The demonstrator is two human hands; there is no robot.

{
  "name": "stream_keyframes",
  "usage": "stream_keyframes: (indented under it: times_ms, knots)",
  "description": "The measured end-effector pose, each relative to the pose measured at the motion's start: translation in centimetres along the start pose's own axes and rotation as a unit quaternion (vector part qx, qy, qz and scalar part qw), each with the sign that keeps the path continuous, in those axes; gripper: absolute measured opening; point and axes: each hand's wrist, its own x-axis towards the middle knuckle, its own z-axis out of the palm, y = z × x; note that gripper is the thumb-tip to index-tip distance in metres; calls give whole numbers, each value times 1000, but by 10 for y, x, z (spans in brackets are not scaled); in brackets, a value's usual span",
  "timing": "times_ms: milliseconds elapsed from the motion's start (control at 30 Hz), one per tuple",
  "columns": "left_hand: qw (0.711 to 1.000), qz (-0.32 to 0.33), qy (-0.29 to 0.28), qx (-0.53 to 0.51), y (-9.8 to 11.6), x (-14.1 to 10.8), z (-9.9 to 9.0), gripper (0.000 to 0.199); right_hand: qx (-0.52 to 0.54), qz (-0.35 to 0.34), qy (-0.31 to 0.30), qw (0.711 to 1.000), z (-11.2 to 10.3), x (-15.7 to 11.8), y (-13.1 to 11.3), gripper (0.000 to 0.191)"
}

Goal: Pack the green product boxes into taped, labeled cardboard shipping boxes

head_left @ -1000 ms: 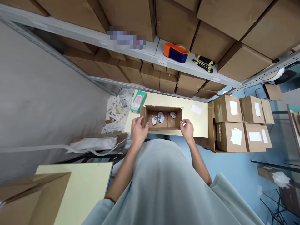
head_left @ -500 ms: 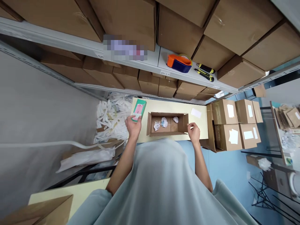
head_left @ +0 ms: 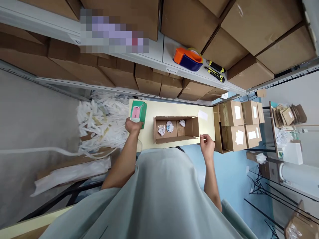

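Note:
My left hand (head_left: 134, 126) grips the near end of a green box (head_left: 142, 114) with a pink panel, at the left end of the pale table (head_left: 159, 107). An open cardboard box (head_left: 176, 139) stands at the table's middle, with three crumpled paper balls inside, one of them (head_left: 169, 126) near its centre. My right hand (head_left: 207, 144) is at the right end of this carton, fingers pressed together near its corner; whether anything thin is between them is too small to tell. A white paper slip (head_left: 202, 115) lies on the table beyond the carton's right end.
Shredded paper (head_left: 102, 122) is heaped left of the table. Taped cartons (head_left: 233, 137) stand at its right end. Above, a shelf (head_left: 154, 49) of boxes carries an orange and blue tape dispenser (head_left: 188, 59) and yellow-black cutters (head_left: 215, 70).
My left hand has shifted left with the green box, which now shows more of its side. The view has moved somewhat. My right hand stays near the carton's right end.

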Motion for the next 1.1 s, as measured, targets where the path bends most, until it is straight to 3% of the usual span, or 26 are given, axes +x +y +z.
stream_keyframes:
  times_ms: [100, 233, 333, 433, 533, 600, 800, 933, 1100]
  knots:
    - [997, 47, -21, -55, 8, -12, -23, 60, 14, -39, -28, 999, -3, 11, -9, 51]
    - [975, 214, -3, -64, 20, -67, -73, 77, 48, -143, -68, 986, -14, 31, -33, 46]
    - [943, 324, -65, -24, 36, -124, -108, 85, 74, -237, -102, 963, -30, 41, -55, 43]
    - [903, 400, -150, 53, 53, -170, -117, 74, 86, -340, -142, 926, -50, 47, -68, 64]
    - [861, 455, -193, 117, 61, -191, -96, 70, 42, -418, -194, 887, -58, 59, -63, 91]
    - [852, 465, -196, 140, 59, -191, -72, 72, -12, -441, -224, 869, -50, 70, -52, 95]
    - [851, 438, -201, 208, 34, -163, -7, 79, -197, -419, -287, 838, 22, 109, -29, 73]
    - [829, 413, -223, 304, 26, -139, 22, 81, -301, -417, -298, 804, 66, 122, -45, 58]
    - [805, 367, -243, 398, 29, -113, 56, 60, -333, -403, -319, 790, 101, 130, -64, 53]
